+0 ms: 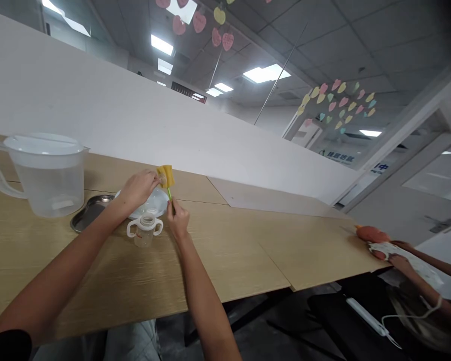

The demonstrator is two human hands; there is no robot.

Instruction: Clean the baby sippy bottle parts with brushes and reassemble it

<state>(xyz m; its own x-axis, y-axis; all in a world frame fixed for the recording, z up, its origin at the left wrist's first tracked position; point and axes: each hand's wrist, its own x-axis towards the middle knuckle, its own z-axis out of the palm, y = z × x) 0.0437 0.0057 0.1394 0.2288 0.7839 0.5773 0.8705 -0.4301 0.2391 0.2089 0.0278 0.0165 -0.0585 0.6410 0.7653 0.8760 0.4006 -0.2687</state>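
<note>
My left hand (137, 189) grips a small clear teat (162, 178), pressed against the yellow sponge head (167, 176) of a bottle brush. My right hand (178, 218) pinches the brush's thin green handle (169, 194) just below the sponge. Beneath my hands lies a round white plate (153, 202). Close to my right wrist stands a clear baby bottle with white twin handles (145, 230), its top open. Left of my left forearm sits a clear plastic pitcher with a white lid (41, 175).
A steel kidney tray (90, 211) lies beside the pitcher on the wooden table (225, 250). A white partition (116, 105) runs along the table's far edge. At the right, a co-worker's hands (398, 255) hold an orange object and white cloth. A white power strip (364, 316) lies below the table.
</note>
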